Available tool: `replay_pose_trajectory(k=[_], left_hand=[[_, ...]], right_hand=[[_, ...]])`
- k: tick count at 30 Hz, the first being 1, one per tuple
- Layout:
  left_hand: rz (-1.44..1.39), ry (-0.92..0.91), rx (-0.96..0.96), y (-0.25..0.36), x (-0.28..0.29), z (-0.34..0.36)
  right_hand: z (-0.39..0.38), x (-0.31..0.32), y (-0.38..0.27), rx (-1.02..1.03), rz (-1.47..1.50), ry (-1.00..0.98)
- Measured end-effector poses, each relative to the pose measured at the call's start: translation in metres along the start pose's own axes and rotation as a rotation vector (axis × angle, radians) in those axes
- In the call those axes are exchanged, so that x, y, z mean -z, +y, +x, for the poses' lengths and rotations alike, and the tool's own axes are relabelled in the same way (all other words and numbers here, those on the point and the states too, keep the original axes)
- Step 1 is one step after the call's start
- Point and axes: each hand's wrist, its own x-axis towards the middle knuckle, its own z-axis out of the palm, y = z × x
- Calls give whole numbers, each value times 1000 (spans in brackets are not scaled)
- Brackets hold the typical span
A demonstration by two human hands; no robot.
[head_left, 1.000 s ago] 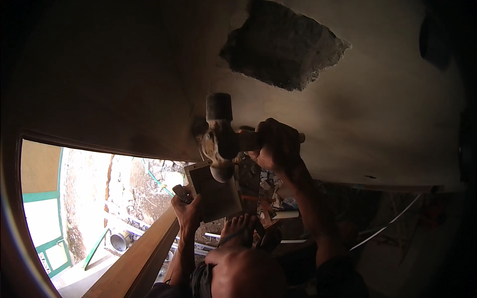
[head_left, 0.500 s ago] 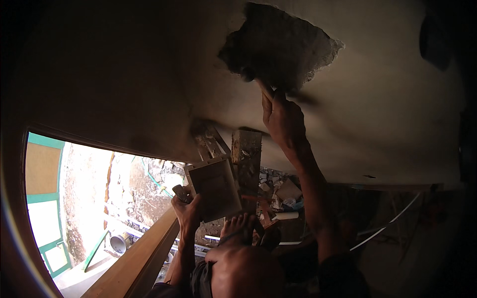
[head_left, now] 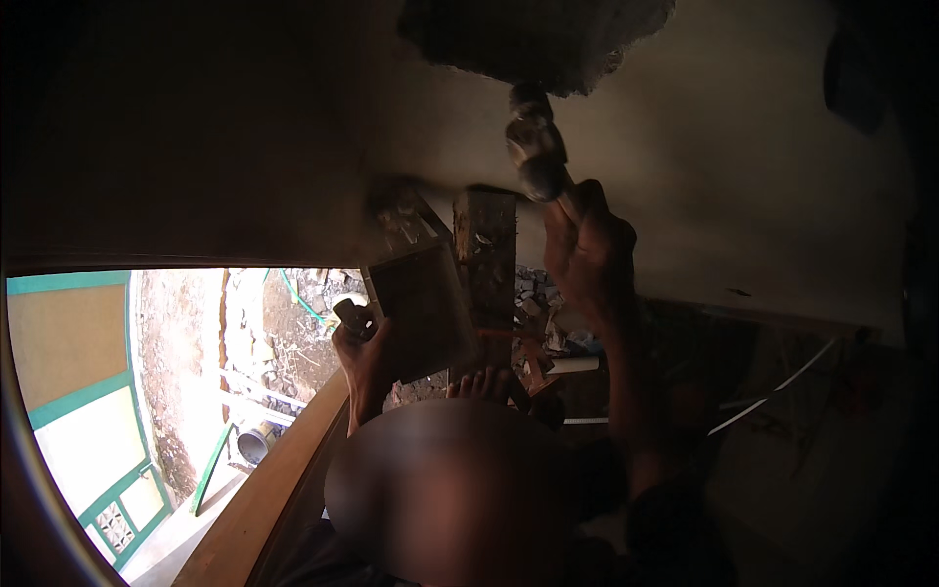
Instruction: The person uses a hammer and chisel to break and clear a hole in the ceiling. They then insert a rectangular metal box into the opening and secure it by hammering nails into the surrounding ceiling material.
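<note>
In my right hand (head_left: 595, 249) is a hammer (head_left: 536, 147), its fingers wrapped round the handle. The blurred hammer head is just below a rough-edged dark hole (head_left: 533, 39) in the pale wall. My left hand (head_left: 364, 352) is closed at the side of a shallow rectangular box (head_left: 421, 313) with a pale rim. A short dark cylindrical piece (head_left: 352, 315) sticks out at its thumb; I cannot tell what it is. My bare foot (head_left: 481, 383) shows below the box.
A rough upright block (head_left: 486, 249) stands against the wall behind the box. Rubble (head_left: 536, 293) lies at its foot. A long wooden plank (head_left: 274, 489) slants at lower left, beside a bright opening with a green-framed door (head_left: 83, 391) and a grey pipe piece (head_left: 256, 443).
The view has tilted downward, so the hole sits higher in the picture. My right hand has drawn the hammer down from the hole. My left hand stays at the box.
</note>
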Motion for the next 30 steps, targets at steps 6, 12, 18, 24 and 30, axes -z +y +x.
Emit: replay_pose_trajectory(k=[6,12,18,24,30], left_hand=[[-119,-297,-11,2,-89,39],[54,-385,-88,-59,-145,104],[453,-234,-410,-41,-142,96],[187,-213,-332,-4,-114,86],[-393,-651,120,65,-88,84]], right_hand=[[-64,48,16,-335,131,1],[-124,40,51,-776,391,-74],[-181,30,89,-579,-7,-263],[-166,38,70,-270,-135,-217],[-146,50,53,-742,432,29]])
